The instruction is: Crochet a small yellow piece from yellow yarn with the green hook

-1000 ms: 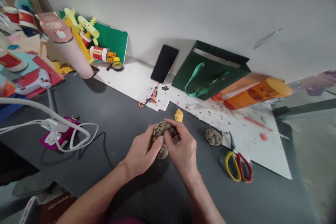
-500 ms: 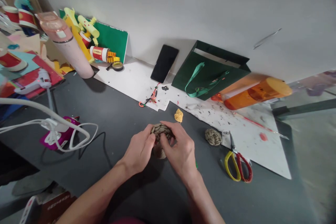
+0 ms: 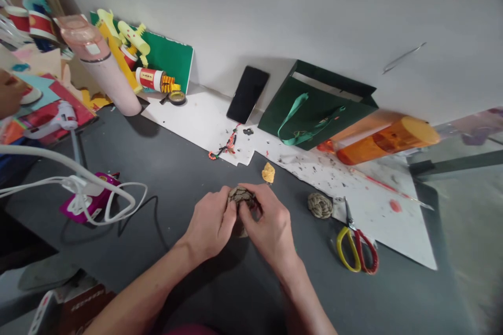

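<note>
Between my two hands is a grey-brown braided cord piece [image 3: 240,194], its lower part hidden by my fingers. My left hand [image 3: 210,222] grips its left side, the thumb pressed against the cord. From the other side my right hand [image 3: 269,217] closes round it, thumb on the near face. A brownish part shows below, between the hands; I cannot make out what it is. To the right lies a second braided cord knot [image 3: 319,205], close to scissors [image 3: 357,248] with one yellow and one red handle. A crumpled yellow piece [image 3: 268,172] sits just beyond my hands.
A phone [image 3: 247,95] and a dark green gift bag [image 3: 316,107] lean at the wall. An orange bottle [image 3: 389,140] lies right; a pink bottle [image 3: 102,70] stands left. White cables cross a purple power strip [image 3: 92,199]. Another person's hand [image 3: 10,93] shows at the far left.
My fingers have shifted slightly on the braided cord piece, with the left thumb now lower. Another person's hand has come in at the far left edge.
</note>
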`<state>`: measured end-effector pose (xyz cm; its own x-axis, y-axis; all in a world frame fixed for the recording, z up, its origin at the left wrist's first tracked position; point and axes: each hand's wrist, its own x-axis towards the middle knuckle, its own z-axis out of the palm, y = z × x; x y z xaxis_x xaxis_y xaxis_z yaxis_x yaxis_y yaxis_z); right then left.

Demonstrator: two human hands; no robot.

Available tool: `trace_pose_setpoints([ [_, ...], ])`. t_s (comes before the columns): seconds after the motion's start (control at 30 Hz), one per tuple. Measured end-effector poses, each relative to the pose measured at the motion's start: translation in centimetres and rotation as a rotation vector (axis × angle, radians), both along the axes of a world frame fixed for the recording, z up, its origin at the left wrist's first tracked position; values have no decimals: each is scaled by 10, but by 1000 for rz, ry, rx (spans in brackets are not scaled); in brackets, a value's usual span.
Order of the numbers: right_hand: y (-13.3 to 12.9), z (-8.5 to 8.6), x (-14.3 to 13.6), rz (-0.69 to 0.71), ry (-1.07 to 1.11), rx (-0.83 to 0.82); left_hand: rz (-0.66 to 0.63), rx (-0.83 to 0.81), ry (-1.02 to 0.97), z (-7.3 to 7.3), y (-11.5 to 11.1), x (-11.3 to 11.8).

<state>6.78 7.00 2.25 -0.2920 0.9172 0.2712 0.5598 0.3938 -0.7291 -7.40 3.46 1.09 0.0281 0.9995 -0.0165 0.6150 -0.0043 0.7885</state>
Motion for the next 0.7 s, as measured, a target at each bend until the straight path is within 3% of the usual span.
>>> trace_pose_setpoints([
  [0.27,4,1,-1,-118,100,-153,8,3,-170,-2,-1,-1],
  [0.7,7,-4,1,-144,188,-282,-17,87,-14,-2,-1,-1],
])
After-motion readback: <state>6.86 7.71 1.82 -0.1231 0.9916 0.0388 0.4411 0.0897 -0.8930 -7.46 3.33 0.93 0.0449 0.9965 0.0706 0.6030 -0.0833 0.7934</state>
